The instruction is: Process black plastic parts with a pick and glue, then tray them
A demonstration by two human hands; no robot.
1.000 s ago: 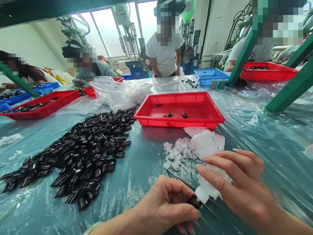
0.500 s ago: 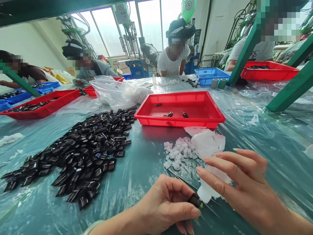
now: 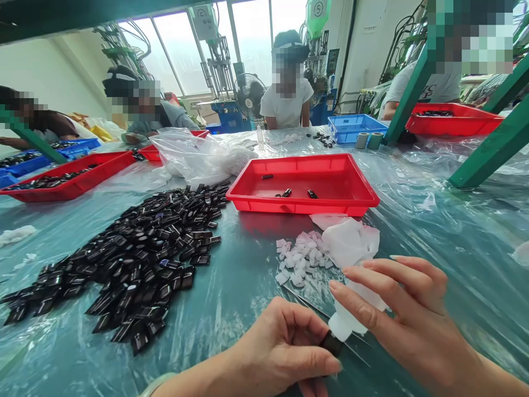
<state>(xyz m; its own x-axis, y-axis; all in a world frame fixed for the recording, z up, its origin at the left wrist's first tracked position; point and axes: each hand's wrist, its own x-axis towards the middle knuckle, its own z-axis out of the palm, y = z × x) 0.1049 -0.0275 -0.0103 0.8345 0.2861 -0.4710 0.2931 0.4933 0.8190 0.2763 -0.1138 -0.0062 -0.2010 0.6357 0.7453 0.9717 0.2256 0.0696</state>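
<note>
My left hand (image 3: 289,347) is closed, with a small black plastic piece (image 3: 332,344) pinched between thumb and fingers. To its right, my right hand (image 3: 409,314) hovers with fingers spread and nothing visible in them. Under and beside the right fingers lies a crumpled white sheet (image 3: 351,242), its lower end close to the black piece; I cannot tell whether they touch. A thin metal tool, seemingly tweezers (image 3: 303,300), lies slanting on the table, partly hidden by the sheet and left hand. Small whitish, flat pieces (image 3: 303,256) are heaped beyond the left hand.
A large pile of black plastic pieces (image 3: 144,253) spreads across the left. Ahead stands a red tray (image 3: 306,207) with a few black pieces inside. Clear plastic bags (image 3: 194,157) lie behind the pile. A green post (image 3: 483,154) slants at the right. Co-workers sit around the table.
The black piece has turned slightly in my left hand, and its bright green spot no longer shows. My right hand has barely moved. The co-worker opposite has straightened up and shifted left.
</note>
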